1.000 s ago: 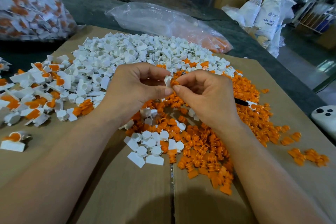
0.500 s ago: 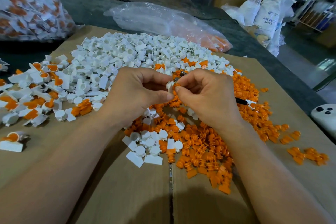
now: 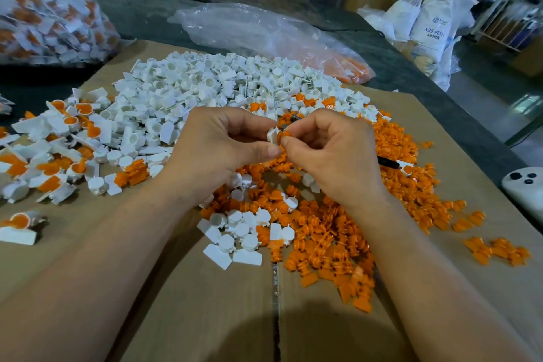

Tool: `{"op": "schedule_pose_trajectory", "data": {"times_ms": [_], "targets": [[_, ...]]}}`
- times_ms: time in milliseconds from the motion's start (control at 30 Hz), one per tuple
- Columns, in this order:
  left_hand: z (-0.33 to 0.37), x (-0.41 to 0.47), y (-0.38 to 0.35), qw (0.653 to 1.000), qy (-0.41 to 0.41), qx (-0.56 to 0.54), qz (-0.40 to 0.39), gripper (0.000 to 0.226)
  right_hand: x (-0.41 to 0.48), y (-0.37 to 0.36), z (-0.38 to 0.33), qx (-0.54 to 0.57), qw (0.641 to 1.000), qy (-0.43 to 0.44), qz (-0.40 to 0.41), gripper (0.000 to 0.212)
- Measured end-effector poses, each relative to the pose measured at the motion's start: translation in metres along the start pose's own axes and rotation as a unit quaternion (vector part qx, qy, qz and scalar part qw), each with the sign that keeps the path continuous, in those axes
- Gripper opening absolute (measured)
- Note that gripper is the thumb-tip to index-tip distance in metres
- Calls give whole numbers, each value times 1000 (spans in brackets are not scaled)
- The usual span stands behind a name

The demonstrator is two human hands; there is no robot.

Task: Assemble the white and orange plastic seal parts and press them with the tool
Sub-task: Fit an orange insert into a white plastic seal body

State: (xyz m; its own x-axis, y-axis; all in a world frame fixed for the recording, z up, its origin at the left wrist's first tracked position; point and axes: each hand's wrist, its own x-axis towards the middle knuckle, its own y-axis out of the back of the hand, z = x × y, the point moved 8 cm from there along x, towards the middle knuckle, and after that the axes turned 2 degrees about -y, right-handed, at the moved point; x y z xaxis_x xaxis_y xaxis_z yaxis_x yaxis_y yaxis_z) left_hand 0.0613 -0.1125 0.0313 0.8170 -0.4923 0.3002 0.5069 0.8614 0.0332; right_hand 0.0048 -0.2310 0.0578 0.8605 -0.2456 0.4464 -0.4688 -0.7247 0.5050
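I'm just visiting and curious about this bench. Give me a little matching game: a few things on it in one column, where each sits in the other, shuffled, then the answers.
Things:
1. heap of loose white parts
2. heap of loose orange parts
3. finished white-and-orange seals
4. clear plastic bag

Places:
A. far side, lying on the dark table beyond the cardboard
B. left edge of the cardboard
C. beneath and right of the right hand
D. middle of the cardboard, behind the left hand

Pairs: 1-D, 2-C, 3-B, 4-A
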Motion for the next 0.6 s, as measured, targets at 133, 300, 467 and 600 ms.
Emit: {"op": "schedule_pose_trajectory", "data": {"times_ms": [133, 300, 467, 600], "targets": [[0, 0, -2, 1000, 6, -6, -7, 25, -1, 1, -1, -20, 1000, 18, 2, 13], [-2, 0, -2, 1000, 11, 3, -10, 24, 0, -1, 1, -17, 1000, 10, 2, 9], [-9, 2, 4, 999, 27, 5, 25, 25, -2, -10, 0, -6, 999, 19, -30, 7], [-8, 2, 6, 999, 28, 14, 35, 25, -2, -12, -1, 13, 999, 25, -39, 10]]}}
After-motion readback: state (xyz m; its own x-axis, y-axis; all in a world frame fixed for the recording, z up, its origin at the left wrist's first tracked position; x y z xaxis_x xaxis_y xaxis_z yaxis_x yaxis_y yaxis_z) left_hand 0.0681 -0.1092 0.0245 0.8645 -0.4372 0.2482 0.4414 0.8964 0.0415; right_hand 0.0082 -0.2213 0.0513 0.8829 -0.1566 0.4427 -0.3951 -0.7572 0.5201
